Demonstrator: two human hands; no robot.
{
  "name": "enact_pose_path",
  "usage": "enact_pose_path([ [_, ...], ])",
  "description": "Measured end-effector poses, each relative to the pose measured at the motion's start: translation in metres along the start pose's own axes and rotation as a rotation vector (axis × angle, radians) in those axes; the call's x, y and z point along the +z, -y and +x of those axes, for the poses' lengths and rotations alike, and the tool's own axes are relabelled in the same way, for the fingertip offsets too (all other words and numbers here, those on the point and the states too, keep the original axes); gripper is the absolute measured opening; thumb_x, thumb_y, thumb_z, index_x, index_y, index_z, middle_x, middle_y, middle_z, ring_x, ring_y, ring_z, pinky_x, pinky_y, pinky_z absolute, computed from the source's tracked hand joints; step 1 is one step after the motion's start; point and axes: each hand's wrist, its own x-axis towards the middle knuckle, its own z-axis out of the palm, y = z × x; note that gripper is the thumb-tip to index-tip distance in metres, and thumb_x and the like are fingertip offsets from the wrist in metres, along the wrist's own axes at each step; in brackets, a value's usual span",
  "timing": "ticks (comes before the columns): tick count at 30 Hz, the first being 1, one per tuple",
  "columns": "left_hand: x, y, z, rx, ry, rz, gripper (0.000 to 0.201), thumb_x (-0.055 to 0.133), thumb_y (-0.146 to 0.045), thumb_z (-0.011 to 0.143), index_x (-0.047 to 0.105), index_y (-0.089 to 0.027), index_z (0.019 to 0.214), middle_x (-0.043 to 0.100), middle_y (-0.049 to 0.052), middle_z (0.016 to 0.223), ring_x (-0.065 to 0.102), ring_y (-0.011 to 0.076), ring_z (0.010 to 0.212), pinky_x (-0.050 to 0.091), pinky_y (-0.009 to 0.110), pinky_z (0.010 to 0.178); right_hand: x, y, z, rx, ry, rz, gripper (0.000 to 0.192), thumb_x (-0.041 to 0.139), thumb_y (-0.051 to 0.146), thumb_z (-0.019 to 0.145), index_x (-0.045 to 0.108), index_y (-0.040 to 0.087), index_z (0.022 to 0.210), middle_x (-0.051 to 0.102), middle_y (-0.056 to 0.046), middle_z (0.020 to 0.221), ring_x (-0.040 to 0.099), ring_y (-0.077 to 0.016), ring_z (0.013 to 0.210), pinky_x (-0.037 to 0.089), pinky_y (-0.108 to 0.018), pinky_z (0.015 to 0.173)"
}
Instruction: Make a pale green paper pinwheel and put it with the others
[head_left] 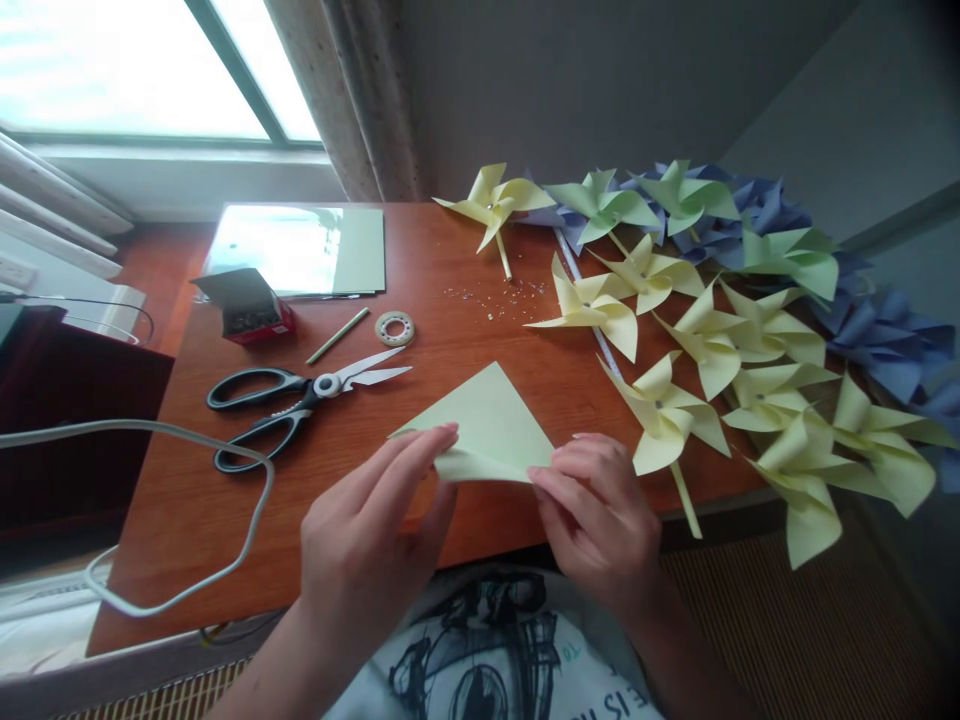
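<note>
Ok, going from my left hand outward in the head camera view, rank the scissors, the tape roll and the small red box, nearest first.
From the left hand, which pinches the folded yellow paper:
1. Scissors, just up and to the left on the table, blades pointing right.
2. Tape roll, farther back, beyond the scissor tips.
3. Small red box, farthest, back left near the sheets of paper.

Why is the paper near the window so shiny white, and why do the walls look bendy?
Head view: window daylight glares off the paper stack, washing it white; the wide lens bends the edges and darkens the corners; the hands and folded paper look sharp.
</note>
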Motion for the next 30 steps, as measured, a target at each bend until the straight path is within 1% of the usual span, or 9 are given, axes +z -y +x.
enact_pose_path([
  [2,-0.002,0.002,-0.003,0.029,0.018,0.008,0.033,0.068,-0.009,0.086,0.066,-0.021,0.116,0.076,0.004,0.107,0.073,0.0175,0.091,0.057,0.028,0.084,-0.001,-0.001,0.000,0.020,0.017,0.000,0.036,0.062,-0.003,0.082,0.067,0.023,0.108,0.065,-0.006,0.089,0.062,-0.0220,0.088,0.057,-0.051,0.088],
  [4,-0.004,0.004,-0.005,0.042,0.046,-0.001,0.028,0.067,-0.009,0.086,0.068,-0.020,0.112,0.076,0.004,0.106,0.073,0.0173,0.092,0.057,0.028,0.083,-0.002,-0.002,-0.001,0.035,0.030,0.002,0.036,0.062,-0.001,0.083,0.067,0.023,0.109,0.065,-0.006,0.090,0.062,-0.0226,0.088,0.057,-0.051,0.087],
  [10,-0.008,0.004,-0.006,0.072,0.081,-0.021,0.021,0.067,-0.009,0.087,0.070,-0.021,0.104,0.076,0.004,0.105,0.072,0.0159,0.091,0.055,0.026,0.081,-0.004,-0.001,0.000,0.057,0.087,0.049,0.029,0.065,0.006,0.085,0.067,0.018,0.111,0.067,-0.010,0.096,0.062,-0.0270,0.097,0.055,-0.049,0.086],
  [13,-0.010,0.005,-0.006,0.072,0.090,-0.013,0.021,0.067,-0.008,0.086,0.071,-0.021,0.103,0.076,0.004,0.106,0.072,0.0162,0.093,0.055,0.027,0.082,-0.007,0.001,0.001,0.067,0.116,0.117,0.026,0.065,0.013,0.088,0.066,0.015,0.114,0.068,-0.012,0.102,0.061,-0.0291,0.102,0.053,-0.050,0.089],
  [16,-0.012,0.006,-0.004,0.112,0.106,-0.019,0.023,0.068,-0.008,0.086,0.070,-0.021,0.105,0.076,0.004,0.107,0.072,0.0166,0.094,0.055,0.027,0.083,-0.010,0.001,0.002,0.073,0.121,0.164,0.026,0.062,0.013,0.090,0.066,0.015,0.115,0.069,-0.013,0.105,0.061,-0.0289,0.104,0.053,-0.050,0.090],
  [22,-0.012,0.007,0.002,0.207,0.159,-0.063,0.025,0.065,-0.006,0.087,0.069,-0.019,0.108,0.076,0.007,0.110,0.071,0.0170,0.097,0.055,0.028,0.087,-0.014,0.001,0.009,0.068,0.112,0.148,0.026,0.061,0.012,0.091,0.066,0.017,0.116,0.071,-0.012,0.106,0.062,-0.0275,0.103,0.054,-0.050,0.091],
  [25,-0.011,0.007,0.004,0.201,0.174,-0.072,0.024,0.062,-0.007,0.088,0.069,-0.020,0.107,0.076,0.007,0.110,0.071,0.0181,0.098,0.055,0.030,0.087,-0.013,0.001,0.010,0.073,0.113,0.139,0.026,0.062,0.011,0.090,0.067,0.018,0.114,0.071,-0.011,0.105,0.063,-0.0272,0.103,0.055,-0.049,0.091],
  [30,-0.011,0.007,0.005,0.184,0.191,-0.090,0.022,0.061,-0.006,0.088,0.068,-0.020,0.104,0.076,0.007,0.108,0.072,0.0180,0.097,0.057,0.030,0.086,-0.009,0.000,0.010,0.090,0.125,0.103,0.026,0.060,0.010,0.091,0.067,0.020,0.114,0.072,-0.010,0.105,0.064,-0.0260,0.103,0.056,-0.048,0.092],
])
